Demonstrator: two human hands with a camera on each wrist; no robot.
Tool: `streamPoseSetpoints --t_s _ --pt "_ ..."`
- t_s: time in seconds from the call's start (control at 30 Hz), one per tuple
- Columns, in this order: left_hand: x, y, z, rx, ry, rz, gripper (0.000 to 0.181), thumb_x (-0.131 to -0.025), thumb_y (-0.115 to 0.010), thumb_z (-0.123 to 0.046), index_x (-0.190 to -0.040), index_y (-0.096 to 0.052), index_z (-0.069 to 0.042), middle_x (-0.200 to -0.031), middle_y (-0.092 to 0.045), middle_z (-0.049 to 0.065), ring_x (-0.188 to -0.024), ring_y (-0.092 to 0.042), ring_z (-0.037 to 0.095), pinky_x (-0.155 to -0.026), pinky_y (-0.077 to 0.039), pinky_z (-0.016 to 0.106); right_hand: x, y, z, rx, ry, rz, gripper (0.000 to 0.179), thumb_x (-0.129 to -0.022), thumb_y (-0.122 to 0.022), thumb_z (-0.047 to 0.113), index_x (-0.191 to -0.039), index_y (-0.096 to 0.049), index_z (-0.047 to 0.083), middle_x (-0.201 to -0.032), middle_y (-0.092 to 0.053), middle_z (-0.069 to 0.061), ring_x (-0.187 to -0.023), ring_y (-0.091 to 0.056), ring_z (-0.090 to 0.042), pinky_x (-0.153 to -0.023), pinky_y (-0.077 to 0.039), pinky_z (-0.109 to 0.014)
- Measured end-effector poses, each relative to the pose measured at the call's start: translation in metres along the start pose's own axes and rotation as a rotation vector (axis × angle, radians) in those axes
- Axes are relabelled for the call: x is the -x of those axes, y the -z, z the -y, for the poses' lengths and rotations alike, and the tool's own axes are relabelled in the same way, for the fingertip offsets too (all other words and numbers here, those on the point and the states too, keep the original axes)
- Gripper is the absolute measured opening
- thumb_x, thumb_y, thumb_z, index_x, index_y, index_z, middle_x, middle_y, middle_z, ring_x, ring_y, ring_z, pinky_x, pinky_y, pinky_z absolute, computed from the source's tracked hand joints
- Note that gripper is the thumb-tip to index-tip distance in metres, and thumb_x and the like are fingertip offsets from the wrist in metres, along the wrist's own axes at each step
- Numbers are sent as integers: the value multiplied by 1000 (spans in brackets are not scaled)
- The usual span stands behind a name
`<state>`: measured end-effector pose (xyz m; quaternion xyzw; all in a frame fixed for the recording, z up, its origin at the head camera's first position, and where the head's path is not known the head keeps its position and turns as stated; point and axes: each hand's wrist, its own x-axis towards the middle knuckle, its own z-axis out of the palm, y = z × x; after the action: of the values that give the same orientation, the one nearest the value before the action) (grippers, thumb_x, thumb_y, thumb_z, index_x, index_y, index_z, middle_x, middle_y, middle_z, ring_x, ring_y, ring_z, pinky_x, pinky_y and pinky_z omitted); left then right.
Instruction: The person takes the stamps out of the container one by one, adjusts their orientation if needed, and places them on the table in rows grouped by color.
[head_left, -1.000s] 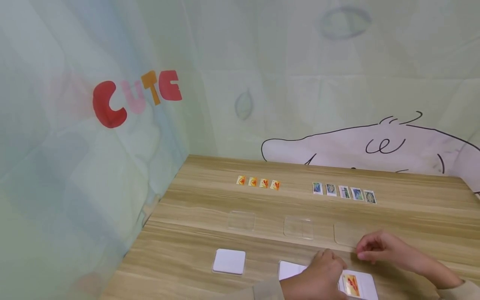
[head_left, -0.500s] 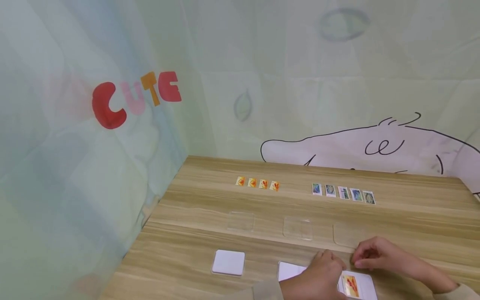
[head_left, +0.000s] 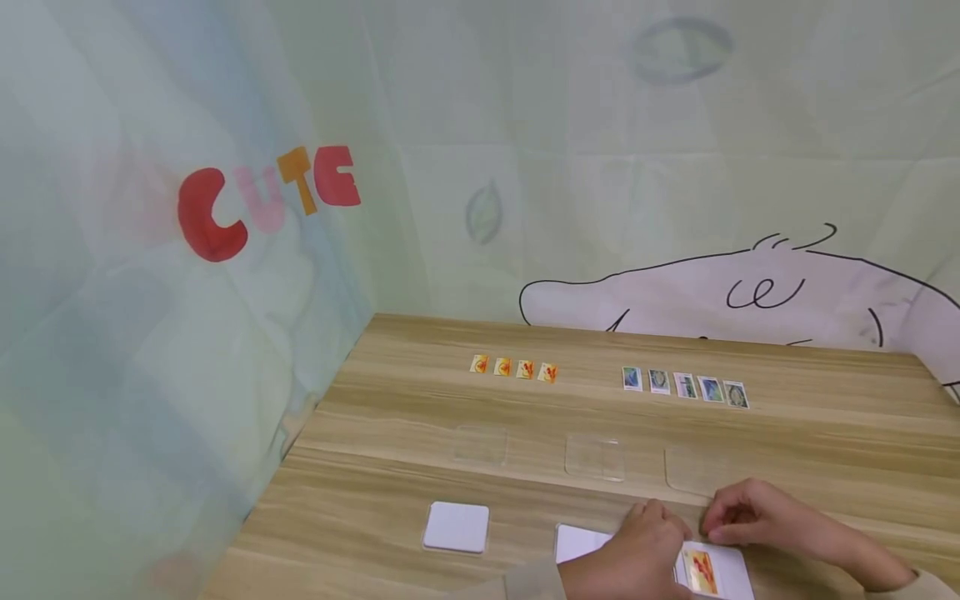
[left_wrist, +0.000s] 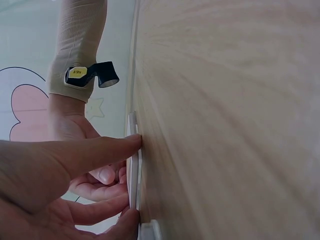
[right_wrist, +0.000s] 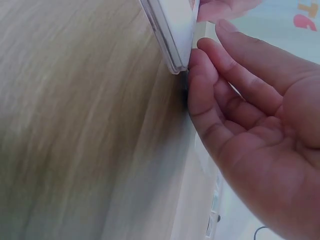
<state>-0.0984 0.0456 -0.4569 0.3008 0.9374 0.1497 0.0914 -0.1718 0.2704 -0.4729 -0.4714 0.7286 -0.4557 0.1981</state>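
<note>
A flat clear case with a white backing [head_left: 733, 568] lies at the front right of the table, a small orange stamp-like picture [head_left: 702, 572] on it. My left hand [head_left: 639, 552] grips this case across its left part, thumb on the near edge and fingers on the far edge. In the left wrist view the thumb [left_wrist: 117, 148] touches the rim. At the case's far right corner is my right hand [right_wrist: 260, 107], its fingers loosely curled and nothing seen held; whether they touch the corner I cannot tell. A second white-backed case [head_left: 579, 542] is partly hidden behind the left hand.
Another white-backed case [head_left: 456, 527] lies to the left. Three clear plastic pieces, including a middle one [head_left: 595, 457], form a row farther back. Behind them are several orange stamp-like pictures [head_left: 502, 367] and several blue-green ones [head_left: 685, 385]. Printed cloth walls [head_left: 450, 167] border the table.
My right hand has come down and slightly left, to the case's far right corner, over the last second. My left hand keeps its grip in the same place. The head view has shifted slightly.
</note>
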Motion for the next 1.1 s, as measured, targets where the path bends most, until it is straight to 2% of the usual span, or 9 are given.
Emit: streamPoseSetpoints --t_s 0.23,0.5,0.77,0.9,1.1 --pt "-1 -1 0 13 5 9 59 -69 -89 -49 -117 -69 -19 -100 -53 -10 -91 -39 3 -81 -34 16 -1 -2 0 -32 20 32 12 -93 -64 -3 -96 -71 5 -91 -71 0 -82 -59 1 -63 -53 -26" --pt "-1 -1 0 13 13 6 58 -69 -89 -49 -116 -70 -20 -100 -53 -11 -91 -39 3 -80 -34 16 -3 -4 1 3 31 35 11 -90 -67 -3 -94 -72 6 -89 -69 0 -79 -58 1 -60 -53 -25" --pt "-1 -1 -1 -2 11 1 56 -69 -88 -49 -114 -71 -21 -99 -54 -11 -91 -39 3 -81 -34 16 -3 -8 1 51 73 -2 10 -84 -74 -5 -88 -69 3 -81 -65 -6 -74 -54 3 -53 -48 -22" --pt "0 0 -1 -16 16 -6 57 -69 -89 -49 -115 -71 -20 -101 -54 -11 -92 -40 3 -81 -34 16 -3 -10 1 81 44 -18 11 -83 -76 -3 -87 -68 5 -78 -64 -3 -72 -53 3 -51 -47 -22" --pt "0 -1 -2 0 37 -1 58 -69 -89 -49 -116 -71 -21 -100 -53 -10 -91 -39 4 -80 -35 16 -4 -12 4 120 -23 -43 11 -83 -79 4 -84 -69 8 -77 -61 11 -69 -52 4 -50 -46 -22"
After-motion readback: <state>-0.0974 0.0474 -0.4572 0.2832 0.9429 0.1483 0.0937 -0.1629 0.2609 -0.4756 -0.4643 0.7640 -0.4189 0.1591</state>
